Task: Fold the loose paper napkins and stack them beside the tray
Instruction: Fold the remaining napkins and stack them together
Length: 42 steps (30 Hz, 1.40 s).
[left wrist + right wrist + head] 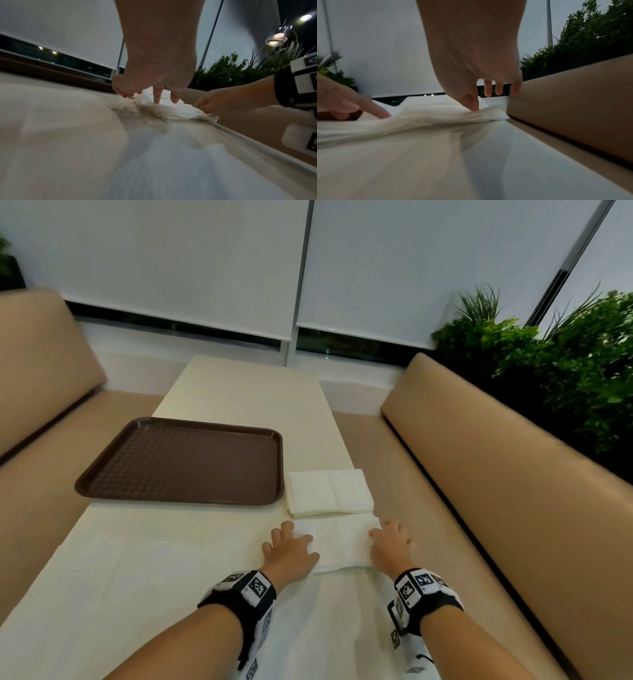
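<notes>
Both my hands are down on the working napkin (342, 544), which lies flat on the cream table (144, 570) near the right edge, just in front of the folded stack (329, 491).

Left hand (291, 549): palm down over the napkin's left end, fingers spread. In the left wrist view the fingers (157, 94) point down with the tips on the paper, only slightly bent, not wrapped round anything. I read it as pressing, not gripping.

Right hand (390, 546): on the napkin's right end. In the right wrist view the thumb and index tip (471, 102) meet at the raised paper edge, apparently pinching it; the other three fingers hang straight and free beside them.

The napkin is rumpled between the hands in the wrist views, with layered edges visible.

The folded stack sits just right of the brown tray (102, 481), beside its near right corner. I cannot tell whether they touch. I cannot tell the gap between stack and working napkin either; their edges are very close.

Tan bench seats (513, 474) run along both sides of the table, with green plants (565, 371) behind the right one.
</notes>
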Motion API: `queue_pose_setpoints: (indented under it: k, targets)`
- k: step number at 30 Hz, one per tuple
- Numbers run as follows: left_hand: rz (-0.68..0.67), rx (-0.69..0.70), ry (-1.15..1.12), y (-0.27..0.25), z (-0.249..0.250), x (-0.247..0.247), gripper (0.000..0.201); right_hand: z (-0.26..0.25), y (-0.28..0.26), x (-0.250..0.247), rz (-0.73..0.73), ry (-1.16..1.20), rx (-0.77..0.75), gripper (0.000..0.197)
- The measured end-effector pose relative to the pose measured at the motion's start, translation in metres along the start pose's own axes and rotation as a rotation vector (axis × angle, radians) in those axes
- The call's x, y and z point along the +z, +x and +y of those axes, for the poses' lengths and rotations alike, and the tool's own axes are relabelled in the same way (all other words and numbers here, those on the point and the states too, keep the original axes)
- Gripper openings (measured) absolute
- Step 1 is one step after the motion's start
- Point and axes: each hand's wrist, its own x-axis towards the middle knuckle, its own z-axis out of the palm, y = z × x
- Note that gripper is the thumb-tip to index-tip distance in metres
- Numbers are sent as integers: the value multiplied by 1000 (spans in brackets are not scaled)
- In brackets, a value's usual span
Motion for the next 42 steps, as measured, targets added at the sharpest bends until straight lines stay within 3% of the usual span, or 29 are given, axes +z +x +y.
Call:
queue_pose_setpoints:
  k: [3,7,9,13,16,18,20,22,28,32,34,37,42]
  targets:
    - [21,38,-54,-23,-6,-21,47,-15,-9,-20,50,76,5,46]
    - [52,129,-357,-85,-52,-62,26,-56,-32,-43,102,177,-185,44]
    - [58,146,-521,-132,-93,-73,16,-85,-50,-45,-9,173,-301,40]
    - [163,49,-651,-227,-175,-70,23,-147,-87,-25,-384,78,-566,42]
    - [242,-62,-723,-284,-219,-55,12,-191,-110,4,-463,5,-646,58]
    - [297,-129,-758,-309,-239,-43,13,-215,-124,18,-432,-41,-645,76]
    - [361,-188,-762,-329,-258,-31,32,-234,-135,26,-352,-92,-603,92]
    - [411,-225,-757,-344,-272,-23,37,-246,-141,31,-291,-126,-512,102]
    - [450,-253,-784,-364,-294,-13,36,-252,-140,39,-392,-7,-335,115]
    - [469,-236,-797,-366,-291,-18,33,-249,-141,41,-376,-3,-297,113]
    - [494,-232,-838,-367,-286,-23,11,-248,-144,41,-356,8,-293,108]
    - [483,-190,-851,-366,-289,-22,42,-251,-150,40,-341,68,-294,105]
    - [491,-154,-864,-368,-283,-29,37,-247,-145,20,-463,278,-259,92]
